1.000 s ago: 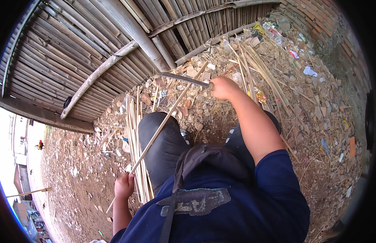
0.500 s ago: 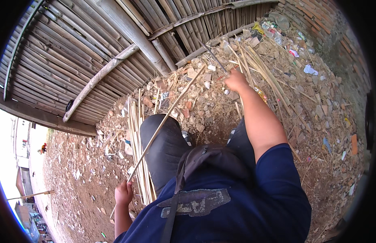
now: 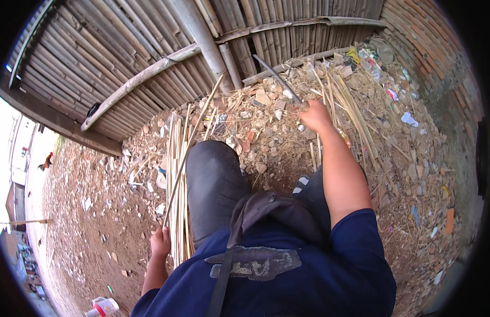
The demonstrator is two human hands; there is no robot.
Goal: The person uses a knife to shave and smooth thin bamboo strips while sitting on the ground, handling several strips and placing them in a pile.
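Observation:
My left hand is closed around the lower part of a long, thin bamboo strip, low at the left. The strip slants up past my left knee, its far end near the bamboo wall. In my closed right hand, ahead and to the right, is the handle of a long knife. Its dark, narrow blade points up and left, apart from the strip. A bundle of pale split bamboo strips lies beside my left leg, partly behind the held strip.
A bamboo-slat wall stands ahead, meeting a brick wall at the right. More bamboo strips lie beyond my right hand. Rubble and litter cover the ground. A white and red container stands at lower left, and a rooster is farther off.
The held strip's far end has swung left, so it stands steeper and away from the knife. My right hand has shifted slightly right and down with the knife. The whole view has also shifted.

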